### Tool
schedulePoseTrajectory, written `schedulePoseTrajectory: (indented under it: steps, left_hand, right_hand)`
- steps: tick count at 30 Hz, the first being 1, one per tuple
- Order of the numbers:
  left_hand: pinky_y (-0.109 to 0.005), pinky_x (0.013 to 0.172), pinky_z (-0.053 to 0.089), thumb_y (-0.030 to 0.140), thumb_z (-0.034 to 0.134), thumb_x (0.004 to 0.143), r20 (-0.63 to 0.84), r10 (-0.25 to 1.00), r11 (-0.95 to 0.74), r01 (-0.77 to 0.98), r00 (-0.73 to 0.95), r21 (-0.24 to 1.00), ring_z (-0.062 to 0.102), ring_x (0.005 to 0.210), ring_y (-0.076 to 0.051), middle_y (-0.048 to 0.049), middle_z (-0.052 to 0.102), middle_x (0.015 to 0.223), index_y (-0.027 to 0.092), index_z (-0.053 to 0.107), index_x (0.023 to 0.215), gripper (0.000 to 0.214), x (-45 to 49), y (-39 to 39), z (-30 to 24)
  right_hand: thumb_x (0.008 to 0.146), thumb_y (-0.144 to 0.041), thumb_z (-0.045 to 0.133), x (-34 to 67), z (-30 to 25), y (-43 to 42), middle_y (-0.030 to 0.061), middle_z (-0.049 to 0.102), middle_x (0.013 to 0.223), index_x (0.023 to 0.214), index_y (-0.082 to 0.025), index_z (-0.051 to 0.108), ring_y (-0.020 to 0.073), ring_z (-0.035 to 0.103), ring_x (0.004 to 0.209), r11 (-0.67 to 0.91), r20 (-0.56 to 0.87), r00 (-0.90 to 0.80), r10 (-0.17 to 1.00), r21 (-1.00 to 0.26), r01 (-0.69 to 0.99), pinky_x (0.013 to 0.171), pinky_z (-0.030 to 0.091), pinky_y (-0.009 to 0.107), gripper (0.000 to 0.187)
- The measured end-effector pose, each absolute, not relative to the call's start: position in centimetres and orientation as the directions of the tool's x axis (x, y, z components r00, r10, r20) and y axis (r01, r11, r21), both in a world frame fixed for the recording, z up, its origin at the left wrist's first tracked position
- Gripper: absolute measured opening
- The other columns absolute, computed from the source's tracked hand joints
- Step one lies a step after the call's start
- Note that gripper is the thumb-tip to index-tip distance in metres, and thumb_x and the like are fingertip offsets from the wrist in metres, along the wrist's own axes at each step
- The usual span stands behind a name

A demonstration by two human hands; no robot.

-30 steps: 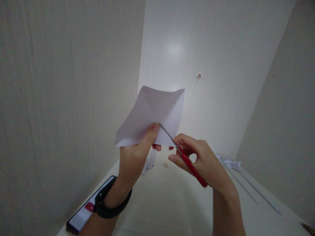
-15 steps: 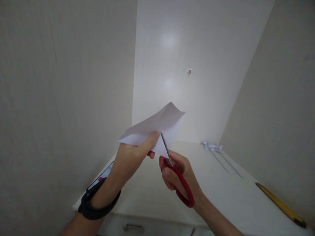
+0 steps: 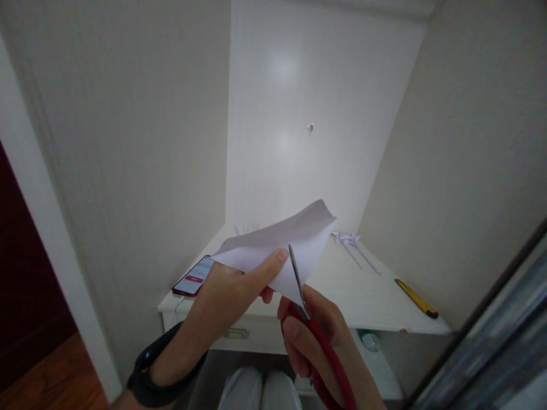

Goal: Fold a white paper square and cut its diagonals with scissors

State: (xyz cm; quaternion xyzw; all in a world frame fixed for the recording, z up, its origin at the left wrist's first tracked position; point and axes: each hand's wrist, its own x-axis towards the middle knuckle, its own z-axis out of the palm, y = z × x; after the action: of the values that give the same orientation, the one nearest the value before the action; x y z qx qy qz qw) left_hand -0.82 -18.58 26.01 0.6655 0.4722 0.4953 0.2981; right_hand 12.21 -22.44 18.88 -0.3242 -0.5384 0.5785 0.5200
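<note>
A sheet of white paper (image 3: 294, 230), slightly bent, is pinched in my left hand (image 3: 243, 285), thumb on top and fingers beneath. Red-handled scissors (image 3: 318, 336) are gripped in my right hand (image 3: 329, 336). One metal blade lies over the paper's face, its tip close to my left thumb; the other blade is hidden, apparently behind the sheet. A dark band circles my left wrist.
On the white desk (image 3: 367, 296) lie a phone (image 3: 194, 276) at left, white paper pieces with two thin stems (image 3: 347, 239) at back right, and a yellow utility knife (image 3: 416, 298) near the right edge. White panels enclose the desk on three sides.
The head view has tilted down, bringing the desk's front edge and my knees into sight. Paper, scissors and both hands appear lower and slightly further right; both grips are unchanged.
</note>
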Motion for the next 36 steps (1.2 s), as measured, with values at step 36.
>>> schedulePoseTrajectory:
  steps: [36]
  left_hand:
    - [-0.023, 0.041, 0.037, 0.037, 0.068, 0.074, 0.433, 0.901, -0.409, 0.321, -0.005, 0.854, 0.045, 0.047, -0.013, 0.003, 0.048, 0.049, 0.022, 0.049, 0.052, 0.033, -2.8, -22.2, 20.4]
  right_hand:
    - [0.059, -0.074, 0.071, 11.1, 11.7, -29.4, -0.0034, 0.048, 0.062, 0.083, -0.021, 0.055, 0.0072, 0.033, 0.049, -0.076, -0.023, -0.173, 0.985, -0.95, -0.304, 0.044, 0.028, 0.02, 0.061]
